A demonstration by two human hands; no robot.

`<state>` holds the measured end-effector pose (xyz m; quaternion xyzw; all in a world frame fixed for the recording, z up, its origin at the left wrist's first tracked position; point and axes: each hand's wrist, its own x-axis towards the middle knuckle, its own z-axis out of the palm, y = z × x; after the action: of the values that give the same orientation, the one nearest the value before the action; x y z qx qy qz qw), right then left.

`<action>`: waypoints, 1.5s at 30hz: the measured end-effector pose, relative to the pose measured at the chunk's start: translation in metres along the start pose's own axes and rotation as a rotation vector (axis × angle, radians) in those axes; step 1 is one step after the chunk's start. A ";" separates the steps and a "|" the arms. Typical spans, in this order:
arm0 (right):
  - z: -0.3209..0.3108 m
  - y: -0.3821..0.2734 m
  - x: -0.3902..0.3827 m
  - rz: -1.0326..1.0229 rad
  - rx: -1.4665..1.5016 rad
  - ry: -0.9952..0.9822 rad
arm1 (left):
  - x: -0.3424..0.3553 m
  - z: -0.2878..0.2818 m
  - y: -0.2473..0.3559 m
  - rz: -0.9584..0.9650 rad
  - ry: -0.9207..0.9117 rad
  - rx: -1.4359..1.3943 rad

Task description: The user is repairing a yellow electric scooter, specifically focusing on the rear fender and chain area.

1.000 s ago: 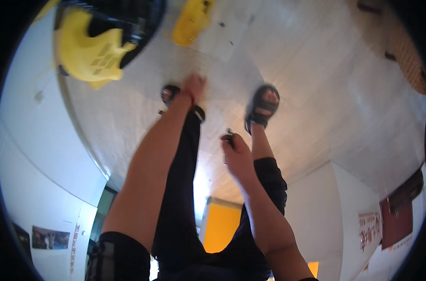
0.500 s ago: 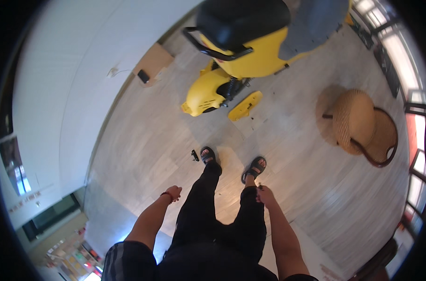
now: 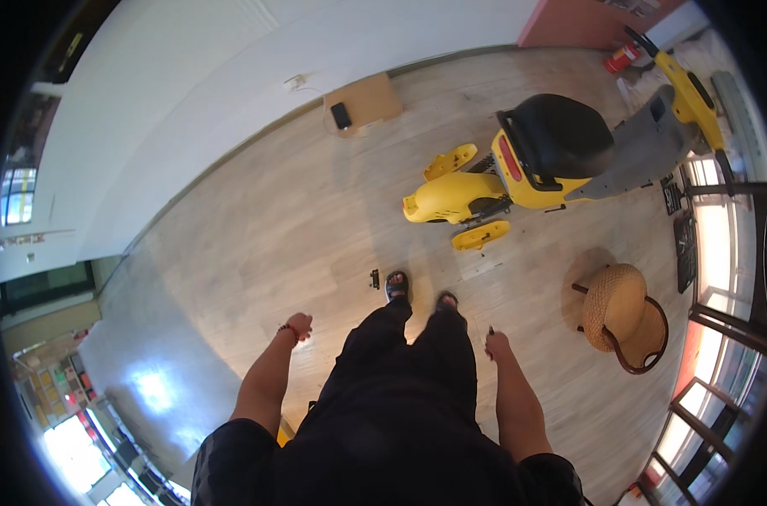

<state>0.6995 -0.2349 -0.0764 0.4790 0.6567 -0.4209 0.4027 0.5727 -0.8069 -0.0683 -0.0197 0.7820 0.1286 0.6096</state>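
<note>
My left hand (image 3: 297,325), with a dark red bead bracelet (image 3: 289,334) at the wrist, hangs over the floor to the left of my legs. Its fingers are loosely curled and a little apart, with nothing visible in them. To the right of my legs, my right hand (image 3: 498,345) is closed round a small dark object (image 3: 490,331). Only its tip sticks out, so its kind is hidden. Neither hand touches anything else. Ahead stands a yellow electric scooter (image 3: 552,152) with a black seat. Beside its rear lie yellow panels (image 3: 481,235), one on each side.
A small black item (image 3: 375,278) lies on the floor by my left sandal (image 3: 397,285). A wicker chair (image 3: 617,308) stands at the right. Near the white wall, a black phone-like device (image 3: 341,115) rests on cardboard (image 3: 375,99). A red fire extinguisher (image 3: 623,58) stands at the far right.
My view has swung and drawn back, so the whole scooter now shows, further right. My right hand has come away from my knee, out to the right. My feet have shifted.
</note>
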 end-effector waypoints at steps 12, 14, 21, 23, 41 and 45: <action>0.027 -0.203 0.053 -0.136 -0.249 -0.068 | -0.023 -0.102 0.079 -0.042 0.263 -0.581; 0.016 -0.220 0.067 -0.084 -0.226 -0.073 | -0.025 -0.129 0.077 -0.108 0.300 -0.680; 0.007 -0.301 0.061 -0.037 -0.095 -0.032 | -0.011 -0.206 0.054 -0.228 0.278 -0.624; 0.011 -0.313 0.059 -0.011 -0.060 -0.002 | -0.003 -0.234 0.056 -0.247 0.263 -0.588; 0.154 -0.406 0.007 0.134 0.403 0.084 | 0.190 -0.649 0.089 -0.162 0.154 0.205; 0.161 -0.391 0.015 0.299 0.502 -0.076 | 0.245 -0.680 0.158 0.550 0.170 0.400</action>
<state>0.3377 -0.4550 -0.0765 0.6390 0.4387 -0.5237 0.3535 -0.1650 -0.7761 -0.1230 0.3012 0.8155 0.1301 0.4767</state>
